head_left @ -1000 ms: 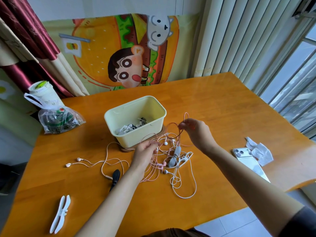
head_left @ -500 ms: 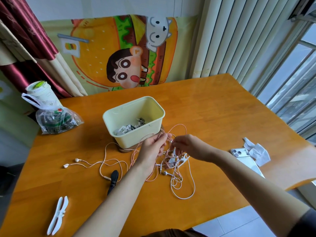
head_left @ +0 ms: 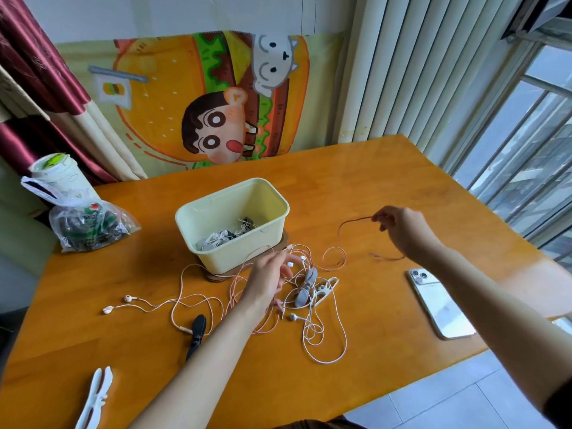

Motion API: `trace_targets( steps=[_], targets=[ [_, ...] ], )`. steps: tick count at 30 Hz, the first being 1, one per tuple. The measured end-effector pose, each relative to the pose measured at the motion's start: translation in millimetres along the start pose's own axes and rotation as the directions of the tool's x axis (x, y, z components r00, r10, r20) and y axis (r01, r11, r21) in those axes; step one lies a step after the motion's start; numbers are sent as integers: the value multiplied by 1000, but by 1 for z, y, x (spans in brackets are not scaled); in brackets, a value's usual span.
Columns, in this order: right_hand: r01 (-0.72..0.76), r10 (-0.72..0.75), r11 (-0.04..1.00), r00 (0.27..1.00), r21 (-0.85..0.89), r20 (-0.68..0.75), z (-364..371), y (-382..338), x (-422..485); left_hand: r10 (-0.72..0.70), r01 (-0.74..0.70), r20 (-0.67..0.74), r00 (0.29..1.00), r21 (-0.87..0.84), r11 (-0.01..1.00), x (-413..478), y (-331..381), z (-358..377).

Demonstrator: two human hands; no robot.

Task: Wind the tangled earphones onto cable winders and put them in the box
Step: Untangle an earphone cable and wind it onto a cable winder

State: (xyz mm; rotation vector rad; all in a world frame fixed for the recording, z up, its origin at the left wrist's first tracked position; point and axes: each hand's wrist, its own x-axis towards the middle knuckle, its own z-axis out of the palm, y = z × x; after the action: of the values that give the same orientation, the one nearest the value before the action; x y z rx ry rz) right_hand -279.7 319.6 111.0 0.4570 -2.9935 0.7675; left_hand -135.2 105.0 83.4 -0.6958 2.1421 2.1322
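A tangle of pink and white earphones (head_left: 309,292) lies on the wooden table (head_left: 356,187) in front of the pale yellow box (head_left: 232,224), which holds several wound earphones. My left hand (head_left: 272,274) pinches pink cable strands at the tangle's left side. My right hand (head_left: 402,230) is lifted to the right and pinches a loop of pink cable (head_left: 349,226) pulled out of the pile. A grey winder (head_left: 306,289) and a white winder (head_left: 325,289) sit inside the tangle. A black winder (head_left: 196,332) and a white winder (head_left: 94,397) lie at the near left.
A white phone (head_left: 439,305) lies face down at the right, near the table's edge. A plastic bag with a paper cup (head_left: 83,218) stands at the far left. The box rests on a brown coaster (head_left: 216,275).
My right hand has swung from the tangle out to the right, drawing a pink cable loop with it. My left hand stays on the tangle. The tissue beside the phone is out of sight.
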Motion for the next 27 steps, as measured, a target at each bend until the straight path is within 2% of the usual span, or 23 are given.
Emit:
trace_targets(
  steps=[2, 4, 6, 8, 11, 15, 19, 22, 27],
  targets=[
    [-30, 28, 995, 999, -96, -26, -1, 8, -1, 14, -22, 85, 996, 97, 995, -1, 1, 4],
    [-10, 13, 994, 1000, -111, 28, 7, -1, -11, 16, -44, 177, 984, 155, 987, -2, 2, 7],
    [121, -125, 992, 983, 35, 133, 20, -21, -28, 9, -59, 245, 969, 196, 979, -4, 3, 11],
    [254, -296, 951, 914, 177, 277, 33, -46, -46, -4, -74, 263, 965, 283, 956, -3, 2, 14],
    [258, -382, 915, 801, 309, 462, 43, -74, -61, -12, -70, 254, 967, 312, 947, 0, -2, 12],
    [259, -359, 929, 804, 264, 474, 44, -76, -52, 15, -74, 251, 968, 228, 971, -4, -8, -1],
    [248, -329, 942, 822, 228, 464, 46, -66, -46, 11, -68, 205, 979, 275, 959, -3, -23, -15],
    [193, -263, 961, 851, 196, 455, 48, -55, -42, -38, -55, 223, 974, 394, 917, -4, -35, -23],
    [113, -163, 984, 878, 136, 450, 55, -33, -37, -110, -27, 269, 957, 459, 888, -8, -50, -29]
  ],
)
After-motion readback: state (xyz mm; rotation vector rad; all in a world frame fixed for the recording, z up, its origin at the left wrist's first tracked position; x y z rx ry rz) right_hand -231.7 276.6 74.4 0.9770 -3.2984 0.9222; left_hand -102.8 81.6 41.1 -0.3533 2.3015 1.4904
